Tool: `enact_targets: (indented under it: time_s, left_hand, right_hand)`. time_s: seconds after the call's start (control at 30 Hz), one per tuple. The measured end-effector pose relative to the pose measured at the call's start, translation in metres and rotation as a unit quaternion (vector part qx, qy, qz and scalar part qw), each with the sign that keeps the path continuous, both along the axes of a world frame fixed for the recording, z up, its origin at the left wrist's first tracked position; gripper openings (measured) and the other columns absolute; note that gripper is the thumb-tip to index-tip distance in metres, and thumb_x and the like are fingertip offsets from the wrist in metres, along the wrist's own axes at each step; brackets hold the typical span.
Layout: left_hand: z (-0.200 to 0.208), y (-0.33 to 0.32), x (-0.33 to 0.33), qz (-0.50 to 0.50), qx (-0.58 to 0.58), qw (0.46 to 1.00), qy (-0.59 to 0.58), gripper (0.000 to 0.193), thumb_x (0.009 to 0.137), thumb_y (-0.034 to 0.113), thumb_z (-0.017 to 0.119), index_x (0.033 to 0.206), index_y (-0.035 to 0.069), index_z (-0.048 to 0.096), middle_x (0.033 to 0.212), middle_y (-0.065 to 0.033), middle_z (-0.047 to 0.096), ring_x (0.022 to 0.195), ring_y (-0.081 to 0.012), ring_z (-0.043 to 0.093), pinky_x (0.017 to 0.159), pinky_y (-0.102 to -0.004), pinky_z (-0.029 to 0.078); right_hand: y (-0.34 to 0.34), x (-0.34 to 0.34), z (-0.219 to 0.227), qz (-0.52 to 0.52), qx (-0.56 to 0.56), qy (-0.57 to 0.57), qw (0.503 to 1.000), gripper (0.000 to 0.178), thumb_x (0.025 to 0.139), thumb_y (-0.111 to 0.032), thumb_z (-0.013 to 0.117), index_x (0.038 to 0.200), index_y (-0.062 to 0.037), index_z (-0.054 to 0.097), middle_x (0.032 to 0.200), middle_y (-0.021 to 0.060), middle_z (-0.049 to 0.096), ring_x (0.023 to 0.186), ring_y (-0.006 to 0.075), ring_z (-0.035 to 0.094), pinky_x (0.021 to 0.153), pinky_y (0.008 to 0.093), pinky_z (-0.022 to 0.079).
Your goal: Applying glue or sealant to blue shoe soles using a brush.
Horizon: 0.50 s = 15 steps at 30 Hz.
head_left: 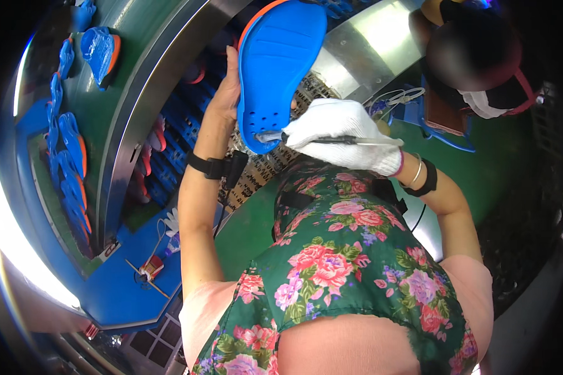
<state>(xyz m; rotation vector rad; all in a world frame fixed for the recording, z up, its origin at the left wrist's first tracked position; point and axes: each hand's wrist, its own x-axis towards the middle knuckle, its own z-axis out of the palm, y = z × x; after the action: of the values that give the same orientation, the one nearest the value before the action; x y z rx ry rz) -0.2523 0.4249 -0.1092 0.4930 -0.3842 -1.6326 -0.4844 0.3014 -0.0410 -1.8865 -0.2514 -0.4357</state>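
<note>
A blue shoe sole with an orange edge is tilted up in front of me, its small-holed heel end toward my body. My left hand is bare and grips the sole by its left side; most of its fingers are hidden behind it. In a white knitted glove, my right hand is closed round a slim brush with a pale handle and a dark neck. The brush's pale tip lies against the sole's heel, beside the holes.
At left, several blue-and-orange soles lie on a green conveyor belt with a metal rim. A blue table holds a small red-and-white container. Many soles fill the space behind my left arm. Another person is at upper right.
</note>
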Motion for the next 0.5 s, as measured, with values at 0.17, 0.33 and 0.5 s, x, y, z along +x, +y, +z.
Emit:
enact_targets:
  time_s: [0.17, 0.33, 0.5]
  left_hand:
    - [0.060, -0.019, 0.006, 0.118, -0.109, 0.986, -0.040, 0.095, 0.092, 0.078, 0.037, 0.143, -0.002, 0.045, 0.123, -0.0236, 0.063, 0.097, -0.0365, 0.068, 0.082, -0.0515, 0.059]
    - [0.103, -0.033, 0.069, 0.193, -0.319, 0.923, 0.095, 0.069, 0.100, 0.052, 0.040, 0.143, -0.002, 0.045, 0.146, -0.0246, 0.047, 0.137, -0.0349, 0.043, 0.117, -0.0551, 0.028]
    - [0.111, -0.011, 0.058, 0.350, -0.297, 0.882, 0.109, 0.069, 0.101, 0.040, 0.040, 0.154, -0.003, 0.029, 0.164, -0.0239, 0.019, 0.154, -0.0377, 0.010, 0.125, -0.0564, 0.001]
  right_hand:
    - [-0.006, -0.010, 0.019, -0.019, 0.413, 0.171, 0.895, 0.010, 0.081, 0.005, 0.073, 0.088, -0.0013, 0.076, 0.099, 0.0127, 0.076, 0.084, 0.0194, 0.072, 0.076, 0.0291, 0.057]
    - [-0.023, 0.006, 0.017, -0.050, 0.639, 0.035, 0.767, 0.020, 0.089, 0.003, 0.064, 0.108, 0.0026, 0.071, 0.113, 0.0158, 0.071, 0.083, 0.0145, 0.067, 0.075, 0.0245, 0.055]
    - [-0.024, 0.026, 0.020, -0.056, 0.697, -0.001, 0.715, 0.023, 0.091, 0.005, 0.061, 0.113, 0.0016, 0.068, 0.117, 0.0227, 0.069, 0.093, 0.0250, 0.070, 0.073, 0.0253, 0.057]
